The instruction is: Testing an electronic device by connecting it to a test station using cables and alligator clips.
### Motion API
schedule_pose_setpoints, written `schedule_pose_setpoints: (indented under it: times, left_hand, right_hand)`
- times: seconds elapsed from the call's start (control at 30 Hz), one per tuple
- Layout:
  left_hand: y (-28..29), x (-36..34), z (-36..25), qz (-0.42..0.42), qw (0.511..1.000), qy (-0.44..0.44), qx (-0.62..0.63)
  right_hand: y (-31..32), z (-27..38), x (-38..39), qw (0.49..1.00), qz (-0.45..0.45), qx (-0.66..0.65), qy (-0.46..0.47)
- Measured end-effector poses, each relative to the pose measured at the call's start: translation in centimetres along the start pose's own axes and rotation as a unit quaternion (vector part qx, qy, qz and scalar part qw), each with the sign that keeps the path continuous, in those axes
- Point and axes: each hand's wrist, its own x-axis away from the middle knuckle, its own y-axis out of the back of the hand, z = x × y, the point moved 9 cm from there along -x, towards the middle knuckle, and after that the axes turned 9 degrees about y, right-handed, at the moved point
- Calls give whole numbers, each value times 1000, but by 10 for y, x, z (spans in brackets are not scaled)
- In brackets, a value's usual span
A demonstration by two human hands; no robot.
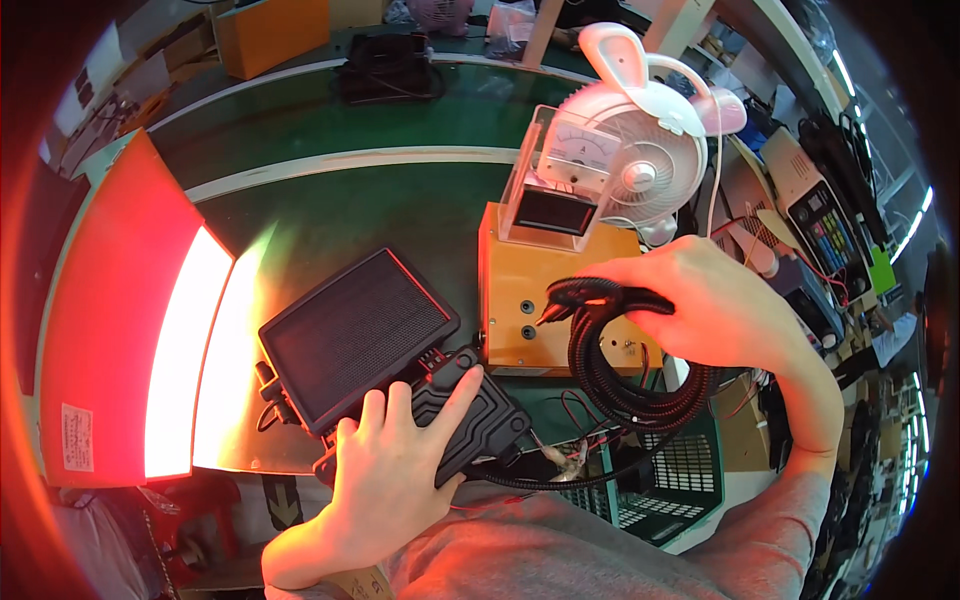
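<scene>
My left hand lies over a black ribbed box, its index finger along the top and the thumb by the lower edge, gripping it. Its other fingertips reach the edge of a black rectangular panel with a fine-grid face, tilted beside the box. My right hand is closed around a coil of black corrugated cable, raised in front of an orange box. A loose cable end points left near two round sockets on that box. From the coil, cable runs down toward the ribbed box.
On the orange box stands a clear holder with an analog meter and a dark display. Behind is a white fan with rabbit ears. A glowing red-orange board stands left. A green basket sits low right; instruments crowd the far right.
</scene>
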Motion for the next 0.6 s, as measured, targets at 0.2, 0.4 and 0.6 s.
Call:
schedule_pose_setpoints:
  times: [0.2, 0.4, 0.6]
  left_hand:
    - [-4, -1, 0, -2, 1000, -12, 4]
    - [-5, 0, 1, -14, 1000, -23, -5]
    - [-2, 0, 0, 10, 1000, -2, 3]
  right_hand:
    - [-20, 2, -11, 999, 24, 38, 26]
    - [-30, 22, -17, 992, 75, 102, 10]
    - [-36, 49, -24, 989, 68, 27, 129]
